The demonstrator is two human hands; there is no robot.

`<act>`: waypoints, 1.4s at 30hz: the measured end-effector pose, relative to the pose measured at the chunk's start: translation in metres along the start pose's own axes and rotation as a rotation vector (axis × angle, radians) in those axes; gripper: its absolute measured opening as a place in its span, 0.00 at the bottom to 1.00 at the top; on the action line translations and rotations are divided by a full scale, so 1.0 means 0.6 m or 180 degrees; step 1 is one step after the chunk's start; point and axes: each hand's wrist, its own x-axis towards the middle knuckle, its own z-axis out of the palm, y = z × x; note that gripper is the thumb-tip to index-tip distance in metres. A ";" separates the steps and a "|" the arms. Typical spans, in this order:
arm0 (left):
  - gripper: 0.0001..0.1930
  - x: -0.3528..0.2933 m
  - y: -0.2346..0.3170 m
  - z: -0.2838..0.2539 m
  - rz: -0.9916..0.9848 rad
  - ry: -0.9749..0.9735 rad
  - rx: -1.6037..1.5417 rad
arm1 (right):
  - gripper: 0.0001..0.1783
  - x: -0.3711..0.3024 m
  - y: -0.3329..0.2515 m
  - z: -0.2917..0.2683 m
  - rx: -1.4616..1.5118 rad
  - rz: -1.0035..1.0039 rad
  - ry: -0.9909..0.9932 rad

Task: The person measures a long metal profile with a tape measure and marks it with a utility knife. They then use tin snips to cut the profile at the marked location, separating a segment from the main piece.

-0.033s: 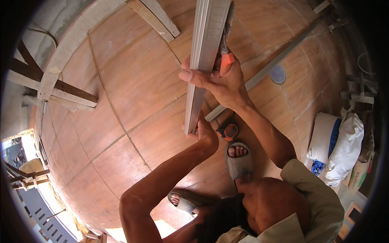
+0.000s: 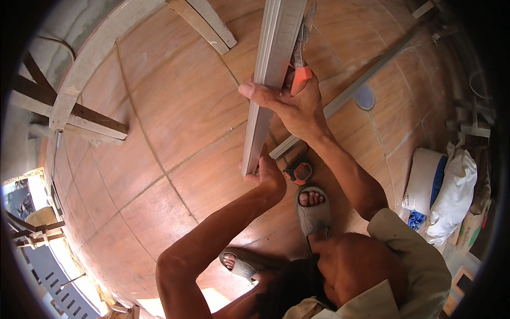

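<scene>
A long ribbed metal channel (image 2: pixel 274 50) rises from near my feet past the top edge of the view. My left hand (image 2: pixel 268 173) is closed around its near end, fingers partly hidden behind the metal. Farther up, my right hand (image 2: pixel 295 109) grips the channel with the thumb across its face. That same hand also holds an orange-handled hand tool (image 2: pixel 301 80) against the channel's right side. The tool's grey metal head points away from me, and its exact kind is hard to make out. On the floor beside my left hand lies a black and orange tape measure (image 2: pixel 299 173).
Another metal channel (image 2: pixel 345 101) lies diagonally across the tiled floor (image 2: pixel 175 117), beside a round bluish disc (image 2: pixel 364 98). Wooden frames (image 2: pixel 95 125) stand at the left, and more timber legs (image 2: pixel 207 29) at the top. White sacks (image 2: pixel 451 194) are at the right.
The upper part of the channel has swung slightly to the right, along with my right hand and the orange-handled tool. My left hand stays at the near end.
</scene>
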 end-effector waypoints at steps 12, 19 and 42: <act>0.32 0.037 -0.036 0.060 -0.0593 0.4396 -0.5087 | 0.22 -0.050 0.168 -0.217 0.0413 0.1116 0.1996; 0.28 0.010 -0.085 0.118 0.0213 0.3177 -0.5347 | 0.42 -0.125 0.209 -0.371 -0.0433 0.1306 0.3005; 0.28 -0.077 -0.002 0.376 -0.0854 0.2375 -0.4368 | 0.39 -0.112 0.302 -0.279 0.0875 0.1967 0.1919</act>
